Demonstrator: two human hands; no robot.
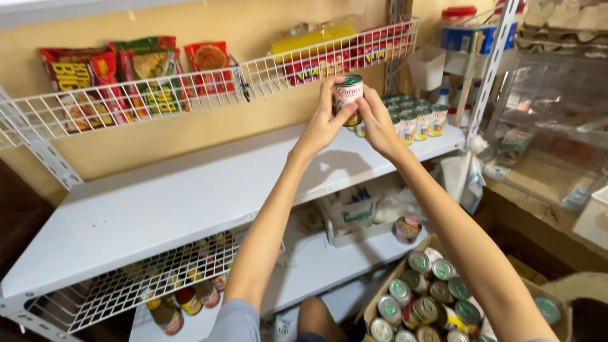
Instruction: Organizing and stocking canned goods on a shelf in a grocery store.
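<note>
At the far left, red and green snack packets (95, 79) stand in a white wire basket (190, 88) fixed to the yellow wall. Below it runs a white shelf (171, 196), mostly bare on this side, and under that a second wire basket (126, 288) holds sauce bottles (183, 301).

Toward the middle, the left hand (323, 123) reaches up over the shelf, its fingers curled around the left side of a small green-and-white can (348, 95), thumb pressed to the front. Just beside it, the right hand (378, 123) closes on the same can from the right, fingertips on its lower edge. Both hands grip the can together, holding it upright above the shelf, just in front of the wire basket.

Right of the hands, a cluster of matching cans (415, 117) stands on the shelf's far end. Lower right, an open cardboard box (389, 288) on the floor holds more cans (430, 297), seen from their tops.
</note>
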